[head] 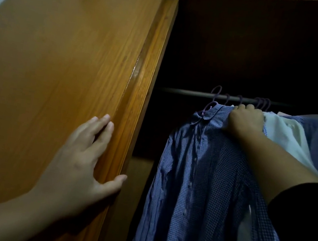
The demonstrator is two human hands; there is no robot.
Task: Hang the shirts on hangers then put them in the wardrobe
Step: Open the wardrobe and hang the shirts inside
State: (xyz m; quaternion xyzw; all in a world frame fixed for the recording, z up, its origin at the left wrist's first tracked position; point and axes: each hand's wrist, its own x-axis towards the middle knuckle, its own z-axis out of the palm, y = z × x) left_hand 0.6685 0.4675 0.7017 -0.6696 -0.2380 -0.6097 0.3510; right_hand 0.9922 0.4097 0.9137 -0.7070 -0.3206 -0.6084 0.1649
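While left hand (82, 162) rests flat, fingers straight, on orange-brown wooden wardrobe door (63, 59), right hand (244, 119) grips shoulder of blue checked button shirt (196, 178) on purple plastic hanger (212, 101), hooked over grey metal rail (187, 92) right of door.

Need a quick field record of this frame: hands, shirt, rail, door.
left hand: flat on wardrobe door, fingers straight
right hand: grips shoulder of blue checked shirt
shirt: on purple hanger, hook over rail
rail: several more purple hooks on it
behind: white garment
interior: dark
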